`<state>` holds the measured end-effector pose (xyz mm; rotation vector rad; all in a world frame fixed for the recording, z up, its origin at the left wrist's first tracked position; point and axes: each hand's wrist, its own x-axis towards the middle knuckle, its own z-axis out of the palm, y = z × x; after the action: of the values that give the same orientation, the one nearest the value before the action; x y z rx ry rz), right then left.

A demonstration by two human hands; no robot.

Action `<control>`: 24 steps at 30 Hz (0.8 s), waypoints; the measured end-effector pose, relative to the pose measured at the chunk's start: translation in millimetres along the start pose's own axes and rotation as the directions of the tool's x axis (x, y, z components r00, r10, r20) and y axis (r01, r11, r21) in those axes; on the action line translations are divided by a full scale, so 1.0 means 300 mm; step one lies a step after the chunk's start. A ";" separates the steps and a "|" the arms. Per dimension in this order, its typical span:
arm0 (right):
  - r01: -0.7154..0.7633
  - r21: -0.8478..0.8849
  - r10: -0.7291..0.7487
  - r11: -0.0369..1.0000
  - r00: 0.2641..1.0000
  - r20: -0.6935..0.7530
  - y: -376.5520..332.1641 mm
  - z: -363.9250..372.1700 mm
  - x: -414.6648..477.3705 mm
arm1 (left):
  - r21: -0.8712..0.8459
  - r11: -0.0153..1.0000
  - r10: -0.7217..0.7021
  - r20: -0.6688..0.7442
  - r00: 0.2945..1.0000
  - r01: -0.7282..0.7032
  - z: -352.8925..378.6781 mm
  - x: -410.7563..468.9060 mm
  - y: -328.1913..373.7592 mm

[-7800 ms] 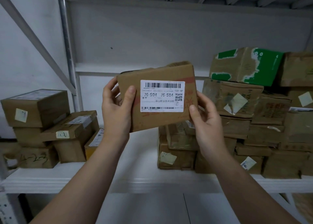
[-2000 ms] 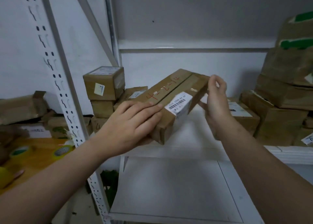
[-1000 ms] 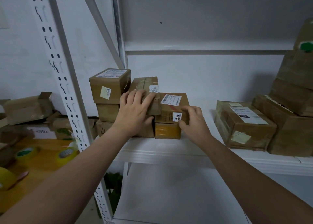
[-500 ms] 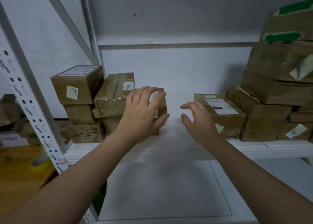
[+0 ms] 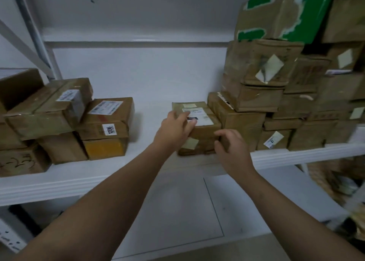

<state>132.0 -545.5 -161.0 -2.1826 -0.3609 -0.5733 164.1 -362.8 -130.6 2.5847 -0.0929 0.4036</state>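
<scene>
Head view: left hand (image 5: pixel 173 130) flat atop sealed cardboard box (image 5: pixel 204 135), right hand (image 5: pixel 233 152) curled round its front corner, contents hidden.

Brown box (image 5: pixel 205 129), white labels; green-printed box (image 5: pixel 284 13) above.

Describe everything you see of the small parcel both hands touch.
The small brown cardboard parcel looks worn, with a white shipping label on top and a pale sticker on its front. It lies flat on the white shelf, close beside a brown box stack. The left hand lays fingers on its top; the right hand curls round its front right corner.
</scene>
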 end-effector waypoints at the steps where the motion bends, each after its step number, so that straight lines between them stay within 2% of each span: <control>1: -0.004 0.009 0.003 1.000 1.000 0.011 0.013 -0.011 0.008 | -0.034 0.997 -0.074 0.034 0.997 0.075 0.017 0.027 -0.001; 3: -0.009 0.035 0.008 0.999 1.000 0.028 0.033 -0.025 0.021 | -0.109 0.979 -0.166 0.080 0.983 0.174 0.041 0.050 -0.005; 5: -0.008 0.072 0.004 0.997 0.999 0.051 0.049 -0.034 0.030 | -0.193 0.957 -0.209 0.057 0.976 0.216 0.057 0.042 0.000; 12: -0.055 0.282 -0.003 0.958 0.980 0.199 0.059 -0.004 0.065 | -0.253 0.936 -0.285 -0.139 0.948 0.245 0.073 -0.039 -0.001; 16: -0.098 0.416 0.022 0.904 0.983 0.184 0.034 0.042 0.075 | -0.357 0.903 -0.317 -0.178 0.932 0.239 0.074 -0.109 -0.023; 18: -0.162 0.466 0.086 0.870 0.980 0.179 0.016 0.050 0.083 | -0.495 0.836 -0.372 -0.193 0.908 0.238 0.073 -0.151 -0.017; 21: -0.217 0.434 0.127 0.875 0.966 0.227 -0.003 0.055 0.095 | -0.748 0.637 -0.492 -0.210 0.845 0.185 0.064 -0.199 0.017; 24: -0.227 0.562 0.100 0.795 0.964 0.247 -0.033 0.070 0.097 | -0.813 0.571 -0.482 -0.223 0.848 0.111 0.021 -0.230 0.038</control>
<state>158.3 -521.3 -151.1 -1.6413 -0.3910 -0.1024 98.2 -376.7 -151.0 1.5409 0.2861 0.6195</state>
